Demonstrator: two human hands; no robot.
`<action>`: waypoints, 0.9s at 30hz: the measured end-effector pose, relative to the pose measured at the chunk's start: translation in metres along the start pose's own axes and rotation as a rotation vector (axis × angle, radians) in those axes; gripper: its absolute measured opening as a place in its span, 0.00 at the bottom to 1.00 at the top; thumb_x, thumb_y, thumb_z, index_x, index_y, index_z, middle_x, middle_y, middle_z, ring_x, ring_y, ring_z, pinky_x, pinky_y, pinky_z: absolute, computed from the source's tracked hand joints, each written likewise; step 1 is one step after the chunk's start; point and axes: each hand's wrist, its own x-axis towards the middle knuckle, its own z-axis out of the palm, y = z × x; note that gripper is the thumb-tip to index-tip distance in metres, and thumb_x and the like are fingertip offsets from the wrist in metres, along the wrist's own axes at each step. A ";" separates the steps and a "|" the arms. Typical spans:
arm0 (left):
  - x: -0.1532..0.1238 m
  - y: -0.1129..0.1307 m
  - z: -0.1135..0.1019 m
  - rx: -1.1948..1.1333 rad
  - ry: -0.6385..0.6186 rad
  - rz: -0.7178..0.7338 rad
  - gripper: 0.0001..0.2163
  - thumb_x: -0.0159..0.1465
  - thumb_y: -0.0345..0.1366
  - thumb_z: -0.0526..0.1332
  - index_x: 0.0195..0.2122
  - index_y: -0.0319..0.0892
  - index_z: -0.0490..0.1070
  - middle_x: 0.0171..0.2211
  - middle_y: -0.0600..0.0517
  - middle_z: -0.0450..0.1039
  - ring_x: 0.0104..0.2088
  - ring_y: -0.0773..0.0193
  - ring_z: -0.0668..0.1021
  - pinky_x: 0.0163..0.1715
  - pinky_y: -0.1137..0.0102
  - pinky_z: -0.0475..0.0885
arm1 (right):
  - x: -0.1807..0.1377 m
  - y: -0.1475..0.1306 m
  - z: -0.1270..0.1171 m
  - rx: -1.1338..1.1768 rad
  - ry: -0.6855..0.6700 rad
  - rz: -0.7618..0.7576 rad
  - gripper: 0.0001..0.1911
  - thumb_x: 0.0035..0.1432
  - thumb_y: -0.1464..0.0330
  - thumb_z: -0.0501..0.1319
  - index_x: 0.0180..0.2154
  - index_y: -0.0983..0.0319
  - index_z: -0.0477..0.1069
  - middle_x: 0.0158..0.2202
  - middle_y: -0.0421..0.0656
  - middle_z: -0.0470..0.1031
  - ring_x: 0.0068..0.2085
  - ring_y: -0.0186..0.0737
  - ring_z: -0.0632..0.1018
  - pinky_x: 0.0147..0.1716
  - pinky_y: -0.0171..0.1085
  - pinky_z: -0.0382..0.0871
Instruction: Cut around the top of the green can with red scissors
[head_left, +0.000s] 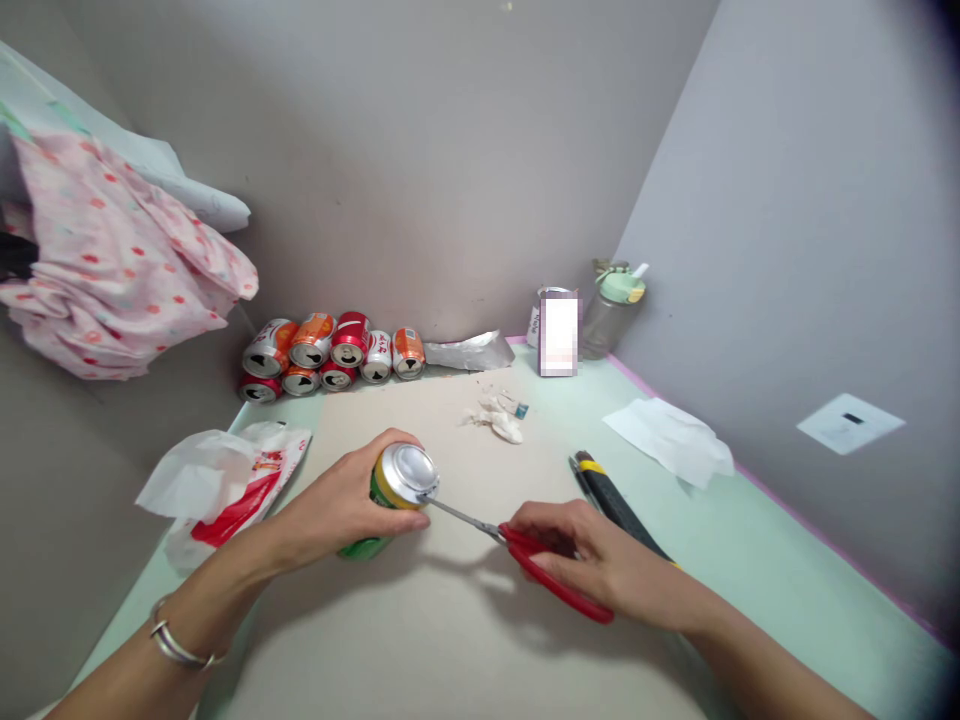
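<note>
left hand (341,500) wrapped around a green/yellow can (390,495) lying tilted on the table (450,640), silver end facing up. right hand (600,565) closed on red-handled scissors (525,555), blade tips touching the can's rim. black/yellow utility knife (611,500) just beside the right hand. stacked cans (330,355) at the back wall.

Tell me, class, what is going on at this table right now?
A person's left hand grips a green and yellow drinks can lying tilted on the table. The right hand holds red-handled scissors, their blade tips at the rim of the can's silver top. A black and yellow utility knife lies beside the right hand. More cans are stacked against the wall.
</note>
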 end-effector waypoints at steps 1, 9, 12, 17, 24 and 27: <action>0.000 -0.001 -0.001 -0.006 -0.009 -0.002 0.23 0.56 0.39 0.71 0.51 0.49 0.65 0.44 0.55 0.69 0.43 0.59 0.72 0.42 0.67 0.67 | 0.000 0.000 0.000 0.011 -0.003 0.005 0.12 0.66 0.60 0.58 0.38 0.63 0.70 0.31 0.38 0.67 0.30 0.34 0.65 0.29 0.33 0.58; 0.002 -0.011 -0.012 -0.131 -0.121 0.051 0.28 0.51 0.41 0.74 0.54 0.52 0.69 0.47 0.55 0.74 0.47 0.55 0.75 0.45 0.67 0.69 | -0.003 -0.003 -0.001 0.007 0.006 -0.054 0.12 0.66 0.60 0.59 0.40 0.62 0.72 0.33 0.39 0.70 0.32 0.35 0.67 0.32 0.33 0.60; 0.001 -0.009 -0.008 -0.038 0.028 0.064 0.24 0.54 0.42 0.72 0.51 0.51 0.69 0.47 0.54 0.73 0.47 0.54 0.75 0.45 0.65 0.69 | -0.004 -0.004 0.000 -0.076 0.065 -0.049 0.11 0.67 0.60 0.58 0.38 0.62 0.71 0.33 0.38 0.70 0.32 0.35 0.66 0.31 0.33 0.60; 0.006 -0.013 0.007 0.329 0.428 0.165 0.25 0.56 0.44 0.71 0.52 0.47 0.64 0.50 0.49 0.71 0.51 0.49 0.72 0.51 0.58 0.66 | -0.003 -0.004 0.004 -0.310 0.206 -0.006 0.08 0.67 0.64 0.57 0.40 0.60 0.71 0.33 0.39 0.73 0.31 0.36 0.69 0.31 0.34 0.59; 0.001 0.000 0.004 0.112 0.243 0.046 0.25 0.56 0.44 0.71 0.51 0.48 0.64 0.47 0.52 0.72 0.47 0.53 0.75 0.45 0.65 0.70 | 0.000 -0.002 0.002 -0.304 0.163 -0.046 0.05 0.67 0.66 0.56 0.38 0.60 0.67 0.33 0.38 0.72 0.31 0.35 0.69 0.32 0.33 0.62; -0.002 0.008 -0.001 0.053 0.156 0.025 0.24 0.54 0.42 0.71 0.50 0.48 0.66 0.45 0.53 0.73 0.45 0.55 0.75 0.43 0.67 0.70 | -0.001 -0.003 0.001 -0.303 0.158 -0.055 0.05 0.66 0.66 0.57 0.39 0.60 0.68 0.33 0.38 0.72 0.31 0.35 0.69 0.33 0.34 0.63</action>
